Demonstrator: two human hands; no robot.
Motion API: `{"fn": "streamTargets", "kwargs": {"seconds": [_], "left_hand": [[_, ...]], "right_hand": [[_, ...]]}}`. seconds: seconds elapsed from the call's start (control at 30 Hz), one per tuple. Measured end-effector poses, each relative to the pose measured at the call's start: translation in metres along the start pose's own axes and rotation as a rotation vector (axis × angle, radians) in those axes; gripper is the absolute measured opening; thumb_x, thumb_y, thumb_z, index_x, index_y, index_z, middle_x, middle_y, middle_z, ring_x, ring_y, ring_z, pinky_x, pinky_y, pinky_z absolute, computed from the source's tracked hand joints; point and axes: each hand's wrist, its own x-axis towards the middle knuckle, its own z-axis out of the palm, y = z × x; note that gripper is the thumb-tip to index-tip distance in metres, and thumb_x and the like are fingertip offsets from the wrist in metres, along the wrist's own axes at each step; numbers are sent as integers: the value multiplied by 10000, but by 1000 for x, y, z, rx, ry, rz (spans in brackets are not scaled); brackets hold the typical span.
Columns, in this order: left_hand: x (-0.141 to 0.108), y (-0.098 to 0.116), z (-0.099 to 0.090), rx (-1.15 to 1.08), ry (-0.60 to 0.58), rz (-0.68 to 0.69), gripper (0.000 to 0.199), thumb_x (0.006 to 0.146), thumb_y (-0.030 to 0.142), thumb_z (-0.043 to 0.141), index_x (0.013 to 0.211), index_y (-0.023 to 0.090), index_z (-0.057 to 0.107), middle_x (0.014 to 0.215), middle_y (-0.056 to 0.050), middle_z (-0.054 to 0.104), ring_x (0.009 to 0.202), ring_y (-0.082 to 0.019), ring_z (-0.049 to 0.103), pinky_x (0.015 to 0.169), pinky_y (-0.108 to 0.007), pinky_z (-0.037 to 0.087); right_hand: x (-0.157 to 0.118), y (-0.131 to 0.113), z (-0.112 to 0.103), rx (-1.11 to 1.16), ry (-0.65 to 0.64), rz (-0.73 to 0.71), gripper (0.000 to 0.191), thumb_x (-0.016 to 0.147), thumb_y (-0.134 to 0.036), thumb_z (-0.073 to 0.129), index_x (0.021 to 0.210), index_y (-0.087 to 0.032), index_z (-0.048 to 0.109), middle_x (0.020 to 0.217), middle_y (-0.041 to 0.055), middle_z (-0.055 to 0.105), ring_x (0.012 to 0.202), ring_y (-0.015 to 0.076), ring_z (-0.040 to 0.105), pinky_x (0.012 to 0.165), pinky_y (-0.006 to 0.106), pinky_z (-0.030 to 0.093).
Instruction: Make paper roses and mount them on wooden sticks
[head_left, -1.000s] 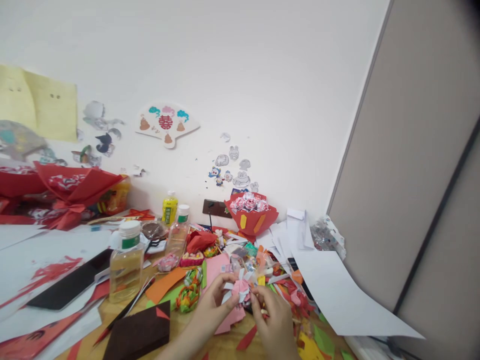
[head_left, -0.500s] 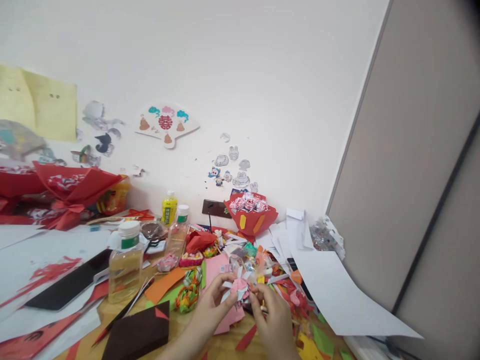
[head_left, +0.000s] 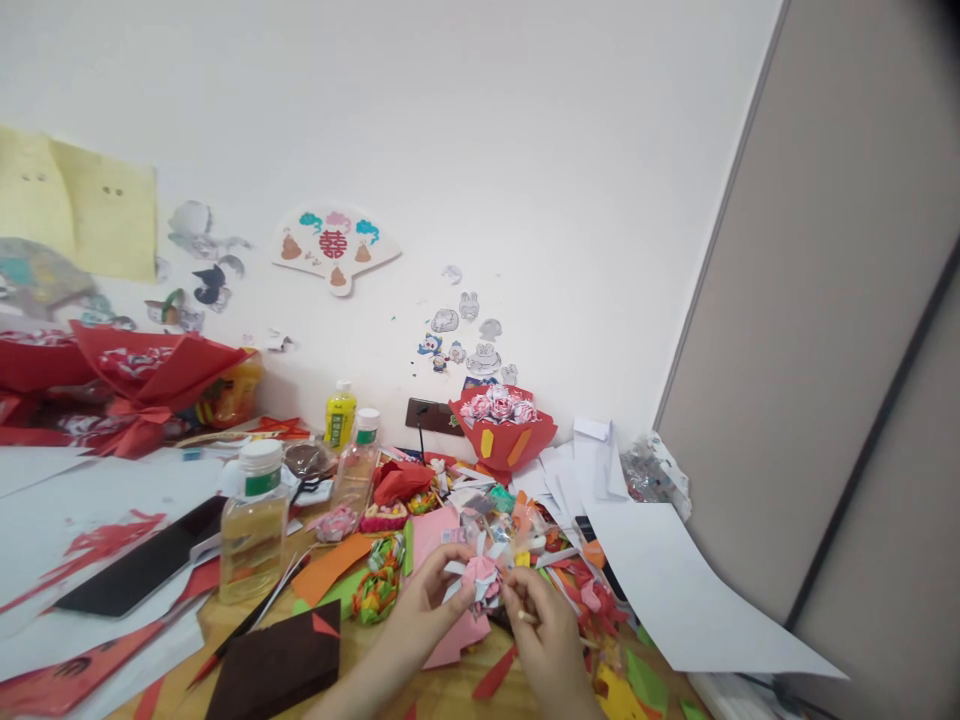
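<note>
Below the red bouquet (head_left: 504, 440), both hands (head_left: 431, 605) (head_left: 546, 625) are pinching a probably light, easily crushed paper flower (head_left: 482, 572), best gripped underneath.

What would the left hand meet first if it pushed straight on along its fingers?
Most likely the pink-and-white paper flower, already at the left hand's fingertips. Past that, perhaps the orange paper scraps, though depth there is unclear.

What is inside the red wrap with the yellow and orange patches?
Pink and white flowers show at the top; whatever lies deeper is hidden by the red wrap.
</note>
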Motion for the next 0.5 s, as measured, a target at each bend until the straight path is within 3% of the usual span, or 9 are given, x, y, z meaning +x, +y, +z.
{"fn": "streamTargets", "kwargs": {"seconds": [0.17, 0.27, 0.5], "left_hand": [[1, 5, -4, -3, -37, -52, 386, 662, 510, 706, 863, 203, 585, 811, -2, 597, 736, -149, 563, 677, -248, 460], [1, 6, -4, -8, -29, -41, 412, 634, 526, 719, 858, 204, 591, 825, -7, 602, 736, -155, 573, 675, -254, 469], [2, -7, -1, 57, 60, 63, 316, 682, 453, 701, 848, 206, 594, 853, -20, 592, 815, -189, 586, 724, -287, 496]], "right_hand": [[3, 4, -4, 123, -85, 73, 193, 861, -281, 463, 706, -196, 541, 624, -16, 552, 554, 125, 528, 503, 183, 392], [2, 4, -4, 63, -14, 79, 189, 851, -304, 492, 717, -193, 565, 605, -12, 564, 535, 128, 540, 472, 180, 396], [0, -2, 4, -190, 162, -72, 258, 897, -281, 415, 760, -205, 620, 643, 12, 648, 552, 147, 609, 498, 205, 438]]}}
